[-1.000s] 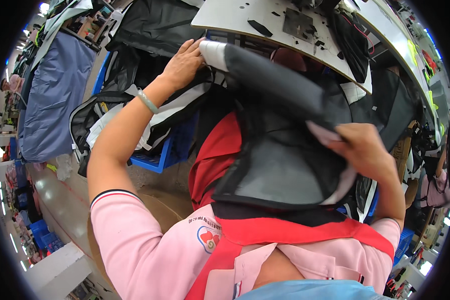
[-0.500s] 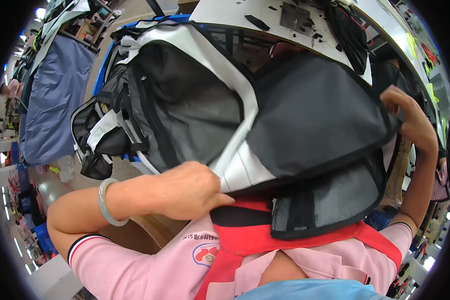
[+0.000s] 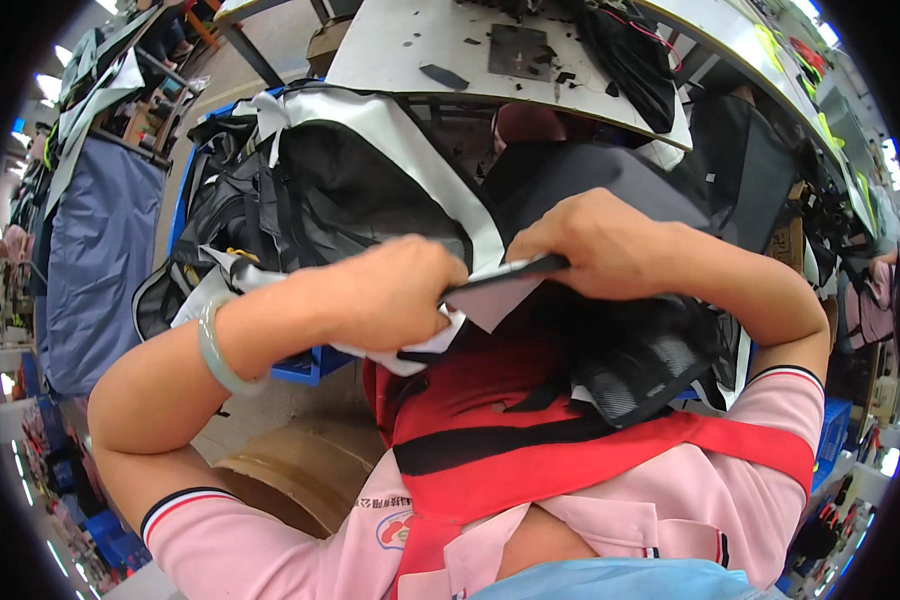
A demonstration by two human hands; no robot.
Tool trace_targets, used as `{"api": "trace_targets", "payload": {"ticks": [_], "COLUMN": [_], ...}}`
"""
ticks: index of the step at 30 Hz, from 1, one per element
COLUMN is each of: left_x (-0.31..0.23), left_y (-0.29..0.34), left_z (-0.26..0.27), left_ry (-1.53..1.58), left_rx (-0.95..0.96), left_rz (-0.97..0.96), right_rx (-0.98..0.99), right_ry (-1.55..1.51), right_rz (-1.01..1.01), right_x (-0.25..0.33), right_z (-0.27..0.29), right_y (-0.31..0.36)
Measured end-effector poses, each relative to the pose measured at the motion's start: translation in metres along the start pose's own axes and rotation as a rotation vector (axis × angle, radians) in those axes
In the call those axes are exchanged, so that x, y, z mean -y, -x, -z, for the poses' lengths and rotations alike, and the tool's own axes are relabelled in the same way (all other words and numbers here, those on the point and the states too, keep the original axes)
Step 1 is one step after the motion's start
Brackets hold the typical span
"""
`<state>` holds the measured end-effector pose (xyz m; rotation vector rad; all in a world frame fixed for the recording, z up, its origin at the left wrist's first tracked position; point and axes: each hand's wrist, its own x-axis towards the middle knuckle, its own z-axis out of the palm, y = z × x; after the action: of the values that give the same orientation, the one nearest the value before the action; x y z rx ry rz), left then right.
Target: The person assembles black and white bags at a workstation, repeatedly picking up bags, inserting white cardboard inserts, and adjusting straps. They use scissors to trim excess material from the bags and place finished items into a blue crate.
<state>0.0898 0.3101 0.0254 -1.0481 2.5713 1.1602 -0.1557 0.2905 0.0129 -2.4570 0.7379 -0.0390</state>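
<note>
A large unfinished bag [image 3: 370, 180] of black fabric with white-backed edges lies across the middle, its left part folded and bunched. My left hand [image 3: 390, 295] pinches the bag's black-trimmed edge, showing the white backing below the fingers. Close beside it, my right hand [image 3: 600, 245] grips the same edge, thumb and fingers closed. Between the two hands a short stretch of dark edging runs taut. A black panel [image 3: 610, 175] of the bag spreads beyond my right hand, and a dark mesh piece [image 3: 650, 375] hangs below my right forearm, against my red apron [image 3: 470, 400].
Beyond the bag stands a white table [image 3: 390, 50] with dark scraps and a grey square plate [image 3: 520, 50]. A blue crate [image 3: 295, 370] is under the bag. Grey-blue cloth [image 3: 105, 260] drapes at the left. A brown cardboard box [image 3: 300, 465] sits low by my left arm.
My right hand has left the panel's far right edge and come in beside my left hand, onto the edge. My left hand has moved slightly up, and the black panel has slumped away.
</note>
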Motion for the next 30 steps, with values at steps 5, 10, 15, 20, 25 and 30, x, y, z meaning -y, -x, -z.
{"api": "trace_targets", "payload": {"ticks": [5,10,15,20,25,30], "left_x": [0.003,-0.001,-0.034,0.005,0.013,-0.006], "left_y": [-0.057,-0.102,-0.071,-0.138,-0.156,-0.120], "left_z": [0.048,0.078,0.067,0.127,0.125,0.107], "left_ry": [-0.481,-0.305,0.065,-0.395,-0.459,-0.318], "left_rx": [-0.506,-0.397,0.070,-0.509,-0.557,-0.500], "left_rz": [-0.047,-0.096,-0.077,-0.168,-0.193,-0.145], "right_rx": [-0.273,-0.335,-0.129,-0.494,-0.474,-0.389], "right_ry": [-0.156,-0.137,-0.138,-0.044,-0.211,-0.307], "right_rz": [-0.197,-0.299,-0.210,-0.388,-0.367,-0.228], "right_x": [-0.050,-0.069,-0.038,-0.105,-0.136,-0.126], "right_z": [0.038,0.074,0.071,0.093,0.099,0.089], "right_y": [0.005,0.016,0.050,0.019,0.006,0.007]}}
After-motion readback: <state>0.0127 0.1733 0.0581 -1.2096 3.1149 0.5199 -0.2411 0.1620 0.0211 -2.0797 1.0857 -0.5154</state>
